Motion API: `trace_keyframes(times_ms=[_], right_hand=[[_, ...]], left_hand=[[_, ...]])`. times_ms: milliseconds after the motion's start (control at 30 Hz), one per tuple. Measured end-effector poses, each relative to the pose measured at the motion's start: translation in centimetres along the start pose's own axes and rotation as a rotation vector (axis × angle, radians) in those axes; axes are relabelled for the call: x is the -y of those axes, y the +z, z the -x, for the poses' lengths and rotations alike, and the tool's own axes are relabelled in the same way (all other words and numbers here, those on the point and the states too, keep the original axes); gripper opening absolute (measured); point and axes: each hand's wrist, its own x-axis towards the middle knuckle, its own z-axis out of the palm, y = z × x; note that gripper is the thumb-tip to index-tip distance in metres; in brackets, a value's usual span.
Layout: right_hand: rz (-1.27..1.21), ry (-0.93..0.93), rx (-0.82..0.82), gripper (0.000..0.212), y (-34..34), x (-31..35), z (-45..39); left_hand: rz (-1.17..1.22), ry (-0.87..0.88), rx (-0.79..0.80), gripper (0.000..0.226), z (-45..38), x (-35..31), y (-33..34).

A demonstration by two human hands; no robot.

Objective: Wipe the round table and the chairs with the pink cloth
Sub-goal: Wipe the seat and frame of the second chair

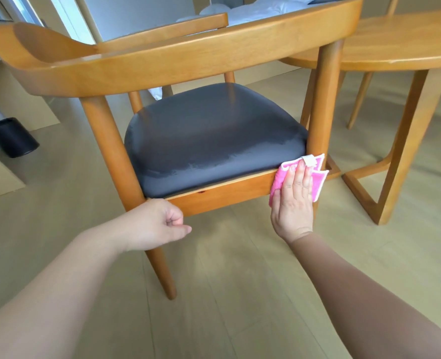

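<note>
A wooden chair (178,58) with a curved backrest and a dark grey padded seat (209,136) fills the middle of the view, its back towards me. Wet streaks shine along the seat's near edge. My right hand (293,203) lies flat on the pink cloth (318,181), pressing it against the right end of the wooden seat rail beside the right rear leg. My left hand (159,224) is curled into a loose fist, holding nothing, just under the rail's left end next to the left rear leg. The round wooden table (408,40) stands at the right, behind the chair.
A black waste bin (12,137) stands on the floor at the left beside a low wooden ledge. The table's angled wooden legs (395,161) reach the floor at the right. Another chair's legs show behind the table. White bedding lies at the top centre.
</note>
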Motion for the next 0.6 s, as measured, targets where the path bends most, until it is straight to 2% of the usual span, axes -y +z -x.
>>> trace_keyframes(times_ms=[100, 267, 500, 600], right_hand=[[0.029, -0.090, 0.004, 0.053, 0.9, 0.7, 0.9], [0.141, -0.511, 0.010, 0.053, 3.3, 3.5, 1.5], [0.172, -0.821, 0.015, 0.068, 5.7, 10.2, 2.2], [0.188, -0.872, 0.040, 0.073, 6.7, 12.9, 2.6]], left_hand=[[-0.013, -0.054, 0.039, 0.049, 0.5, 0.5, -0.2], [-0.046, -0.190, 0.077, 0.047, 2.2, 2.5, -1.2], [-0.035, -0.175, -0.088, 0.045, 5.3, 5.5, -2.3], [-0.035, -0.192, -0.149, 0.045, 6.5, 6.9, -3.1]])
